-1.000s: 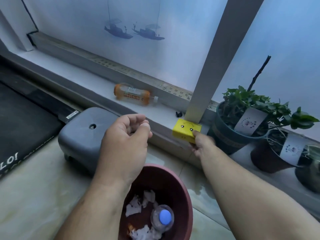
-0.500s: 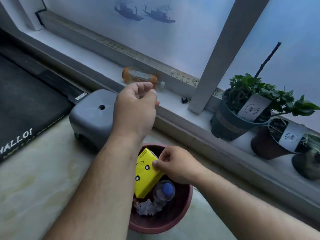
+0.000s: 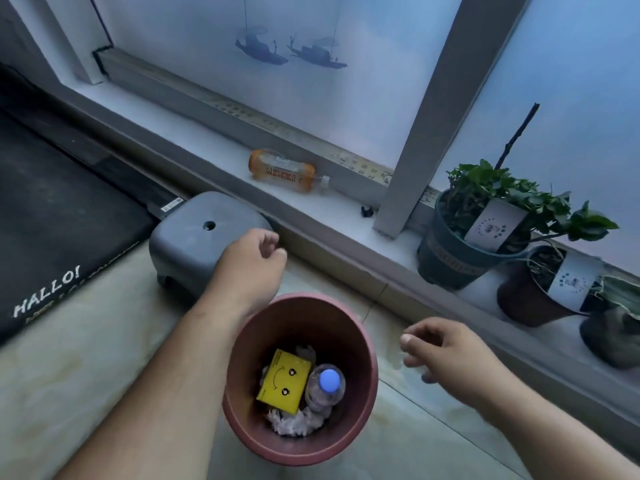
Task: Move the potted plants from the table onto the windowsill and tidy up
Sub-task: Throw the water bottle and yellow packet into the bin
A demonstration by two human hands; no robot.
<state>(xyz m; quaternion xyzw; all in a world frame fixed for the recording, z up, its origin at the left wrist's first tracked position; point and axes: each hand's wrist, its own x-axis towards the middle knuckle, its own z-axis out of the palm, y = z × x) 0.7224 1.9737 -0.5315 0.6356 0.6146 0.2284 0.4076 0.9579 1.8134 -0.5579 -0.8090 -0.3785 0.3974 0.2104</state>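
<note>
A reddish-brown bin point(image 3: 363, 344) stands on the floor below me. Inside lie a yellow smiley box point(image 3: 284, 381), a clear bottle with a blue cap point(image 3: 325, 384) and crumpled paper point(image 3: 294, 424). My left hand point(image 3: 251, 265) hovers above the bin's far-left rim, fingers loosely curled, holding nothing. My right hand point(image 3: 446, 348) is just right of the bin, fingers apart and empty. Three potted plants stand on the windowsill point(image 3: 194, 136) at the right: a dark green pot point(image 3: 450, 261), a brown pot point(image 3: 526, 299) and a grey pot point(image 3: 613, 337). An orange bottle point(image 3: 282, 171) lies on the sill.
A grey plastic stool point(image 3: 194, 237) sits on the floor left of the bin, against the sill. A black mat reading "HALLO!" point(image 3: 45, 237) covers the floor at far left. A grey window post point(image 3: 426, 133) rises from the sill. A small black object point(image 3: 366, 211) lies beside the post.
My right hand took the yellow box off the sill, put it in the bin and let go, then drew back to the right. My left hand lowered slightly.
</note>
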